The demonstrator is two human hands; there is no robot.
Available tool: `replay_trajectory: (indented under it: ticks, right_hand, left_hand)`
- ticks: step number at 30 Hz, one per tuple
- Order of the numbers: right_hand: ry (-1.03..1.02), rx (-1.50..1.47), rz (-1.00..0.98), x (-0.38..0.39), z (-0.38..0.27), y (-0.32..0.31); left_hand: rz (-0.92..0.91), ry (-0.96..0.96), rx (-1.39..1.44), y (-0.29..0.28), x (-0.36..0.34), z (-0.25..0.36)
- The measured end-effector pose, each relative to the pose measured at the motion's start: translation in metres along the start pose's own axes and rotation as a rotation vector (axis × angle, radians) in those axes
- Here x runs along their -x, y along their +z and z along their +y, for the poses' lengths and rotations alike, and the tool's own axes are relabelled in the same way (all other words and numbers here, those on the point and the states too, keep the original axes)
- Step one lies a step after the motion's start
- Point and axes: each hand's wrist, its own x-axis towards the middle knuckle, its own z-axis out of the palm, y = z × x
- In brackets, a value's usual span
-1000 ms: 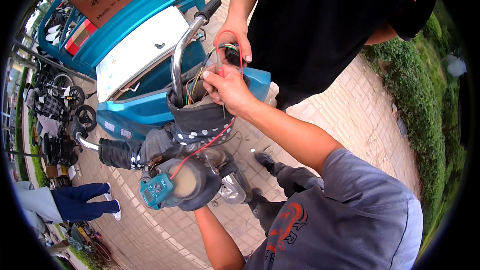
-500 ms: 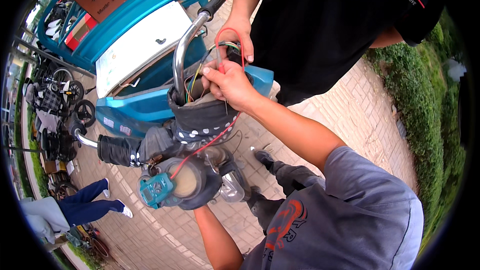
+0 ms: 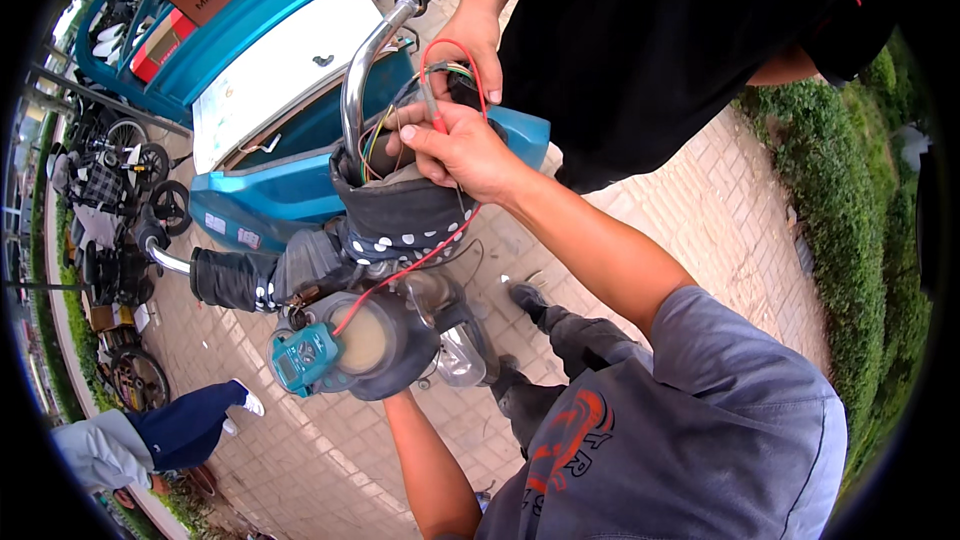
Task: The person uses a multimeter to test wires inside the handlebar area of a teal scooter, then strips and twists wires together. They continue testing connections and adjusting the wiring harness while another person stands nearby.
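Note:
My right hand [image 3: 455,148] is closed around a red multimeter probe [image 3: 438,122] among thin coloured wires [image 3: 372,147]. The wires come out of a black cover [image 3: 390,208] with white dots on the handlebar. A red lead [image 3: 425,258] runs to a teal multimeter [image 3: 305,360] lying on the vehicle's round front housing [image 3: 398,365]. My left forearm reaches up beneath that housing, which hides the hand. Close beyond my right hand, another person's hand [image 3: 474,45] is at the wire bundle beside a black part [image 3: 463,90].
A chrome handlebar [image 3: 355,80] with a black grip rises left of my right hand. Behind it are a teal body panel [image 3: 270,202] and a white board [image 3: 290,70]. The other person stands at the far right. Parked bikes and a walking person [image 3: 185,430] are at left, hedges [image 3: 830,200] at right.
The fingers of my right hand have shifted slightly at the wires, the index finger now stretched further left. At left, the walking person has moved to the right. The view has shifted a little.

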Motion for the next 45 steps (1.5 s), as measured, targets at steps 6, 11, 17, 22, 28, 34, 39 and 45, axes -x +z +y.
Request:
replay_trajectory:
  ticks: [6, 11, 17, 22, 28, 34, 39, 45]
  right_hand:
    - [0.005, -0.003, -0.078, -0.01, -0.002, 0.008]
    - [0.054, 0.033, -0.15, -0.026, -0.009, 0.008]
    - [0.079, 0.022, -0.148, -0.028, -0.007, 0.021]
    - [0.079, 0.036, -0.165, -0.032, -0.004, 0.015]
    - [0.078, -0.003, -0.183, -0.033, -0.003, 0.015]
    - [0.1, 0.019, -0.155, -0.032, -0.006, 0.011]
    - [0.074, 0.03, -0.118, -0.024, -0.017, 0.019]
    - [0.227, -0.247, -0.157, -0.022, -0.017, 0.013]
  left_hand:
    - [0.042, 0.113, -0.015, 0.009, 0.039, 0.019]
    - [-0.108, -0.296, -0.285, 0.009, 0.134, 0.068]
    - [-0.212, -0.691, -0.434, 0.103, 0.155, 0.166]
    - [-0.496, -0.23, -0.635, 0.166, 0.15, 0.227]
    - [-0.246, 0.223, -0.383, 0.251, 0.029, 0.222]
    - [-0.257, 0.348, -0.652, 0.265, -0.003, 0.19]
    - [-0.269, 0.401, -0.734, 0.268, -0.003, 0.177]
    - [-0.317, 0.331, -0.629, 0.256, -0.001, 0.181]
